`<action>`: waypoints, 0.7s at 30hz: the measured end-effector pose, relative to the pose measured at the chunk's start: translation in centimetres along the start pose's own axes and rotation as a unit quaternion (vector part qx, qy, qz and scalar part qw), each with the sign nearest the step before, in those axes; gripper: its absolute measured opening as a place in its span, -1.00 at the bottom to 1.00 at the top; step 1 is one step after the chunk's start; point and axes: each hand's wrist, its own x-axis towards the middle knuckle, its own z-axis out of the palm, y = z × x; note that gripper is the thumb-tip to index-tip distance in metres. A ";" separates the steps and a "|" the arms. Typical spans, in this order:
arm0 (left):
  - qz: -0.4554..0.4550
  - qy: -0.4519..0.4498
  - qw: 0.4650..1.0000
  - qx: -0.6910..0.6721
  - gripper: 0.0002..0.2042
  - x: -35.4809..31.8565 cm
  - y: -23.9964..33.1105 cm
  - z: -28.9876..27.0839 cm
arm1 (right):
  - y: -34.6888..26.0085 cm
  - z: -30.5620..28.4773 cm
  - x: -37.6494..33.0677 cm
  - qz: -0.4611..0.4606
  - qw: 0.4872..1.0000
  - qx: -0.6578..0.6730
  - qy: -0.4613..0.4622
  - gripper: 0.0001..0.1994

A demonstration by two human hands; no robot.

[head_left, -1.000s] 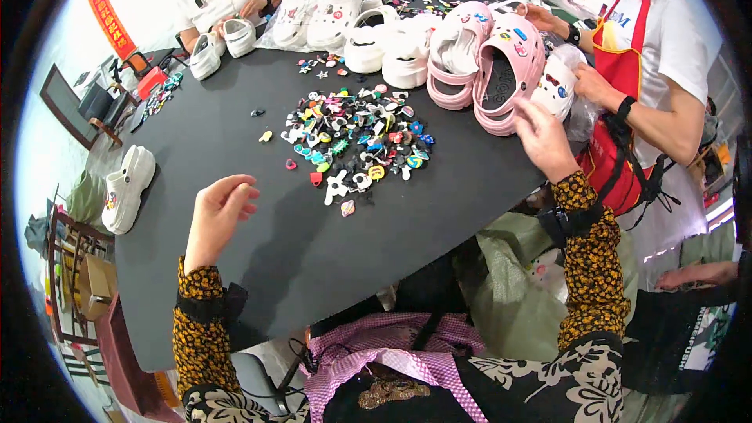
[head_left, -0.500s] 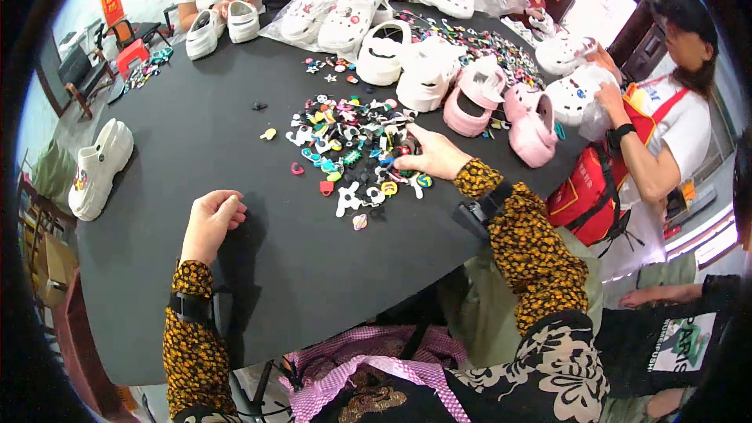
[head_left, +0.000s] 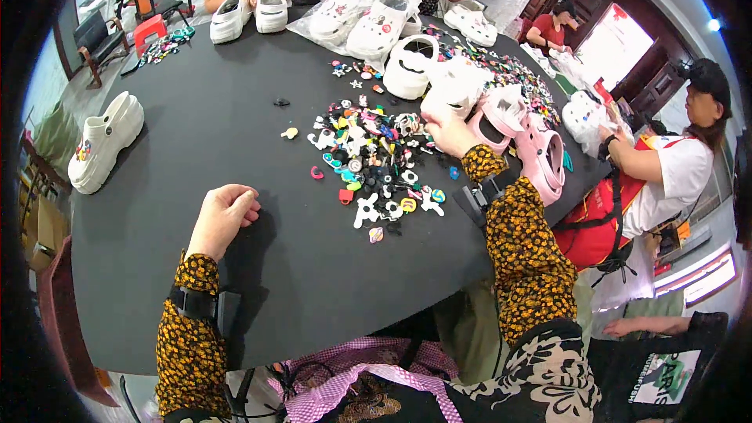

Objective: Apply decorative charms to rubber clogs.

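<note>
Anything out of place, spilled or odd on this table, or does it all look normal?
Nothing looks damaged. The shoe charms lie in a loose scattered heap on the black table, with a few strays apart from it, such as a small black piece. One white clog sits alone at the left edge. The right hand reaches the heap; the left hand rests curled.

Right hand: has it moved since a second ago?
Yes. The right hand left the pink clogs and came back left onto the charm pile on the black table.
</note>
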 end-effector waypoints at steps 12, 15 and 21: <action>-0.020 0.001 1.000 0.010 -0.77 0.2 -0.4 -0.4 | -4.4 2.0 1.6 0.060 0.969 0.236 -0.028 -0.55; -0.018 -0.004 1.000 -0.002 -0.75 0.6 -0.1 -0.2 | -2.5 0.7 4.3 0.023 0.994 0.103 -0.015 -0.54; -0.019 -0.016 1.000 -0.001 -0.77 0.6 -0.5 -0.6 | 0.8 4.6 5.9 0.041 0.991 -0.114 -0.050 -0.60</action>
